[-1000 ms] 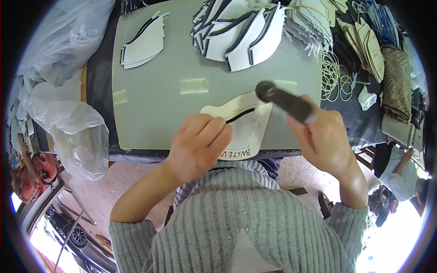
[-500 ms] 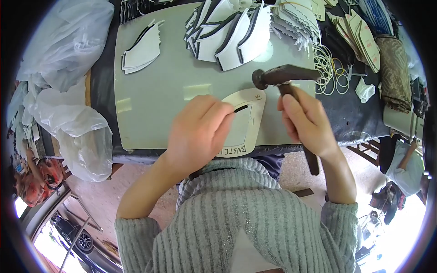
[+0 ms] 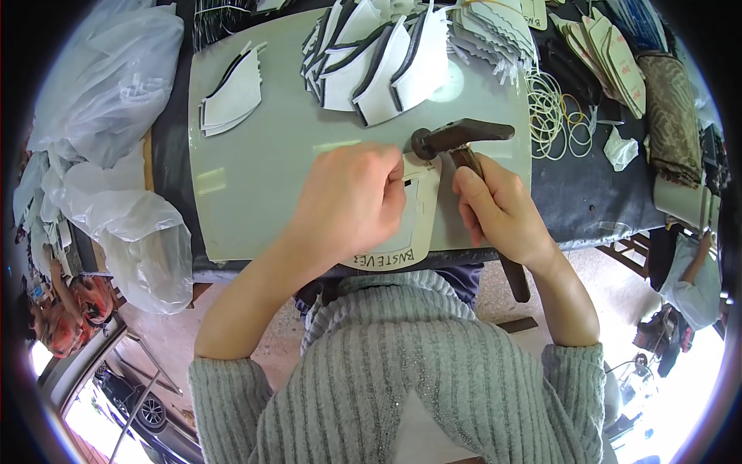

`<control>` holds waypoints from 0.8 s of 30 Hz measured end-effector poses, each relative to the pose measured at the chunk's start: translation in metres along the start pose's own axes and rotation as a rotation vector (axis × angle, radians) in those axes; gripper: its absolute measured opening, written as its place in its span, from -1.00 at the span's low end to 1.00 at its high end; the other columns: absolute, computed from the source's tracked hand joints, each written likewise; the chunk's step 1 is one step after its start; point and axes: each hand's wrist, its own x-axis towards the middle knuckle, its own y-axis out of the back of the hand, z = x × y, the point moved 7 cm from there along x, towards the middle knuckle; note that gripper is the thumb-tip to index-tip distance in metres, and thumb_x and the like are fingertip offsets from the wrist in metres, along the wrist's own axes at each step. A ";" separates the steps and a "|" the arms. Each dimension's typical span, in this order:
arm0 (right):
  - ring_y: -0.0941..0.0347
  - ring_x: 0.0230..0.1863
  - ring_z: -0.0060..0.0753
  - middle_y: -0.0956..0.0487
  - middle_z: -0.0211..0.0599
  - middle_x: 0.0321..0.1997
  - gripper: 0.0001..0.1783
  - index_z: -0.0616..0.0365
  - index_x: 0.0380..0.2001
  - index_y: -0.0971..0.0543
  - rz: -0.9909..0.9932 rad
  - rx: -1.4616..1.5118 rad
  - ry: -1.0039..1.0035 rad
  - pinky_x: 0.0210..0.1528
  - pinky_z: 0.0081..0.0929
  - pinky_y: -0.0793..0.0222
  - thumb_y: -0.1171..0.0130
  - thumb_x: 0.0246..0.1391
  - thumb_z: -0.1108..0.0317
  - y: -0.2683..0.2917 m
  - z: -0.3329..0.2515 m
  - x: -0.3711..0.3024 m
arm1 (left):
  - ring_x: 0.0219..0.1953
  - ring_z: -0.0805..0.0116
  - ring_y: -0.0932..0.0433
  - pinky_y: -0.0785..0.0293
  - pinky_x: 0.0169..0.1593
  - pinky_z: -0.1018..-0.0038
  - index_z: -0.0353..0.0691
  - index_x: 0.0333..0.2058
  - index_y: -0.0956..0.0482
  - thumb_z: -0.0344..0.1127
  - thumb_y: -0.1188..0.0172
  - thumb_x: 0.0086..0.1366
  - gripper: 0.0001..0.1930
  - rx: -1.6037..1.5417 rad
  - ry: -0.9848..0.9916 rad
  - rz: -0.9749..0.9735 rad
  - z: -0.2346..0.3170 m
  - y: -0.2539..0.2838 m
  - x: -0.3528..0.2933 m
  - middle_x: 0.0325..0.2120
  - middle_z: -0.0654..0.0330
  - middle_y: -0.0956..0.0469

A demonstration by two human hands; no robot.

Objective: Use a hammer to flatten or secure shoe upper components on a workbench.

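My right hand point(image 3: 498, 205) grips a hammer point(image 3: 473, 134) by its dark handle, the metal head raised over the upper end of a cream card template point(image 3: 430, 205). This template lies on a grey-green board near its front edge and has handwriting along its border. A pale piece point(image 3: 399, 233) with a short black strip shows in its window. Over the left part of the template is my left hand point(image 3: 352, 193), its fingers curled closed. Whatever they pinch or press is hidden beneath them.
White curved pieces with black edging point(image 3: 379, 69) are heaped at the board's point(image 3: 255, 178) back, and a smaller stack point(image 3: 232, 97) lies back left. Right of the board are coiled cord point(image 3: 547, 116), cream templates point(image 3: 607, 58) and a rolled brown cloth point(image 3: 668, 120). Plastic bags point(image 3: 108, 85) bulge at left.
The hammer and my right hand have moved left and slightly lower over the template. My left hand has shifted up a little, its fingers still closed. The view has shifted slightly.
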 end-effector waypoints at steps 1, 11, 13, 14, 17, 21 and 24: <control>-0.35 -0.74 -0.51 -0.43 -0.35 -0.70 -0.67 0.22 -0.41 -0.38 0.001 0.004 -0.022 -0.67 -0.53 -0.21 0.10 0.38 0.21 0.001 -0.001 0.001 | -0.44 -0.09 -0.54 -0.45 -0.35 0.13 -0.33 -0.50 -0.46 -0.52 -0.12 0.08 -0.97 0.012 -0.018 0.001 0.001 0.000 0.000 -0.54 -0.05 -0.52; -0.51 -0.57 0.04 -0.51 -0.05 -0.63 -0.79 0.22 -0.39 -0.44 0.063 -0.760 0.442 -0.54 -0.15 -0.39 -0.10 0.22 0.30 -0.003 -0.056 -0.026 | -0.39 0.06 -0.56 -0.49 -0.28 0.31 -0.30 -0.34 -0.52 -0.59 -0.20 0.11 -0.87 0.075 -0.423 0.302 0.016 0.012 -0.055 -0.41 0.08 -0.57; -0.52 -0.58 0.03 -0.52 -0.05 -0.63 -0.75 0.23 -0.41 -0.43 -0.001 -0.930 0.402 -0.55 -0.14 -0.39 -0.09 0.23 0.25 -0.008 -0.053 -0.019 | -0.37 0.07 -0.57 -0.50 -0.26 0.31 -0.31 -0.34 -0.52 -0.60 -0.22 0.10 -0.86 0.091 -0.435 0.318 0.015 0.004 -0.056 -0.40 0.08 -0.58; -0.50 -0.55 0.06 -0.50 -0.06 -0.63 -0.75 0.22 -0.38 -0.42 -0.033 -0.976 0.391 -0.50 -0.10 -0.37 -0.09 0.24 0.24 -0.008 -0.057 -0.013 | -0.36 0.07 -0.58 -0.51 -0.23 0.31 -0.31 -0.34 -0.52 -0.61 -0.23 0.08 -0.84 0.124 -0.424 0.341 0.011 0.004 -0.058 -0.40 0.08 -0.58; -0.51 -0.52 0.10 -0.52 -0.05 -0.62 -0.70 0.24 -0.38 -0.42 -0.004 -0.917 0.407 -0.47 -0.07 -0.37 -0.06 0.26 0.18 -0.005 -0.071 -0.008 | -0.34 0.11 -0.59 -0.51 -0.21 0.33 -0.32 -0.35 -0.51 -0.59 -0.25 0.09 -0.86 0.091 -0.373 0.339 0.006 0.008 -0.061 -0.39 0.09 -0.58; -0.51 -0.52 0.16 -0.53 0.03 -0.60 -0.64 0.25 -0.41 -0.42 -0.037 -0.883 0.399 -0.51 -0.05 -0.38 -0.05 0.26 0.13 -0.015 -0.048 -0.009 | -0.41 0.18 -0.58 -0.50 -0.29 0.35 -0.32 -0.37 -0.51 -0.57 -0.27 0.11 -0.88 -0.010 -0.308 0.381 0.013 0.017 -0.061 -0.43 0.08 -0.56; -0.50 -0.63 -0.08 -0.51 -0.11 -0.66 -0.65 0.25 -0.38 -0.42 0.124 -0.711 0.457 -0.61 -0.24 -0.35 -0.02 0.30 0.13 -0.001 -0.041 -0.001 | -0.52 0.14 -0.51 -0.43 -0.44 0.33 -0.26 -0.42 -0.47 -0.34 -0.31 0.16 -0.82 -0.096 -0.189 0.394 0.012 0.021 -0.058 -0.55 0.16 -0.52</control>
